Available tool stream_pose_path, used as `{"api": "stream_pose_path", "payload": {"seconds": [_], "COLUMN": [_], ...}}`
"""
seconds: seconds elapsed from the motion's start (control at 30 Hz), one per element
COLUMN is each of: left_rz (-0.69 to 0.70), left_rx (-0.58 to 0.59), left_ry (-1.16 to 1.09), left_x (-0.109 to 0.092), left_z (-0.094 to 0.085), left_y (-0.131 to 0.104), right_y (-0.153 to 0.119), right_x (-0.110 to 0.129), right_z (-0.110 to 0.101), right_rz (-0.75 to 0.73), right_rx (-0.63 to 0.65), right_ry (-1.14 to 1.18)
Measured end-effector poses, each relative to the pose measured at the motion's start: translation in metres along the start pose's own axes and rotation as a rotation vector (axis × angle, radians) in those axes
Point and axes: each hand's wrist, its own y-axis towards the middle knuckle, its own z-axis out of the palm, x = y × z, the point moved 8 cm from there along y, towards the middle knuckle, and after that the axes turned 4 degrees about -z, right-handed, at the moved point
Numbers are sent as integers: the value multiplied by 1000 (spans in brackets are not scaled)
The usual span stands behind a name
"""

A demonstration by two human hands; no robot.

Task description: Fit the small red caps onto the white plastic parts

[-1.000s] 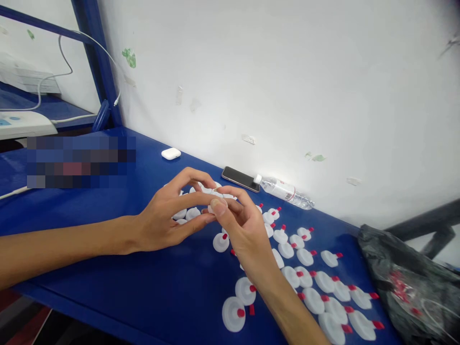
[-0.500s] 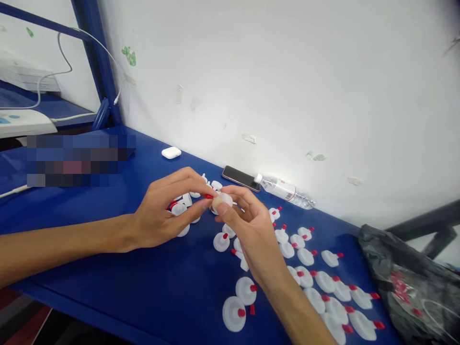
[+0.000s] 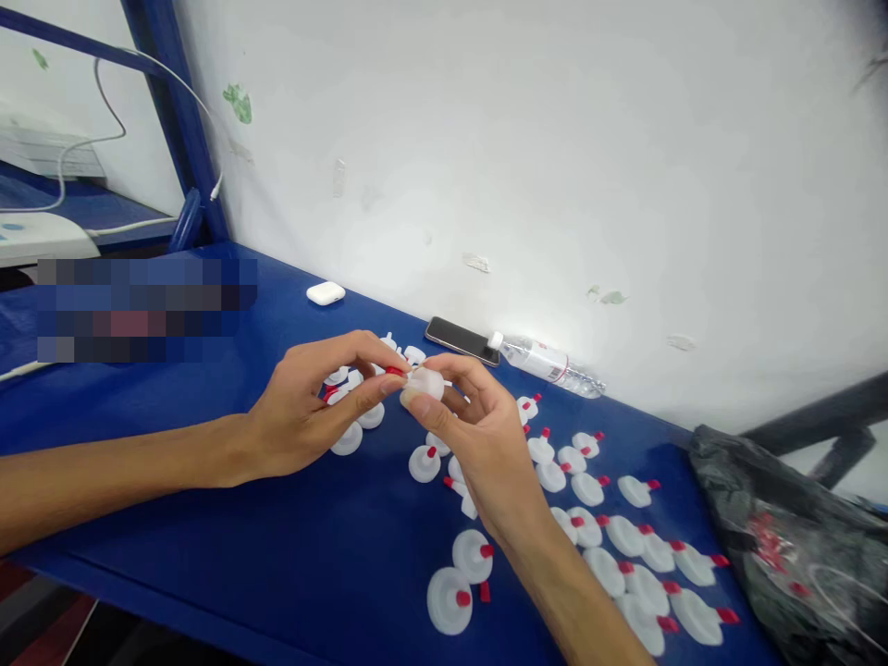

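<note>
My left hand (image 3: 312, 402) pinches a small red cap (image 3: 395, 371) between thumb and fingertips. Right beside it, my right hand (image 3: 478, 416) is closed on a white translucent plastic piece (image 3: 426, 383), its narrow end turned toward the red cap. Whether cap and piece touch is hard to tell. Under and behind my left hand lie several loose white pieces (image 3: 347, 438) and some red caps. Several white discs with red tips (image 3: 450, 600) are spread on the blue table (image 3: 312, 555), mostly to the right of my right forearm.
Along the wall lie a white case (image 3: 326, 293), a phone (image 3: 462, 340) and a clear bottle (image 3: 548, 363). A dark plastic bag (image 3: 797, 499) with red caps stands at the right. A blue frame (image 3: 173, 120) with white cables rises at the back left.
My left hand and the red cap have shifted slightly left. The white piece in my right hand now shows its narrow end toward the cap. The whole view has moved slightly.
</note>
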Motion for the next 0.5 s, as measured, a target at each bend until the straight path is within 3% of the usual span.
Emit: {"api": "stream_pose_path", "payload": {"seconds": [0.33, 0.5], "left_rz": [45, 141], "left_rx": [53, 63], "left_ry": [-27, -2], "left_x": [-7, -12], "left_z": [3, 6], "left_y": [2, 1], "right_y": [2, -2], "right_x": [0, 2], "right_z": [-6, 4], "right_rz": [-30, -7], "right_rx": [-25, 31], "right_ry": [-68, -151]}}
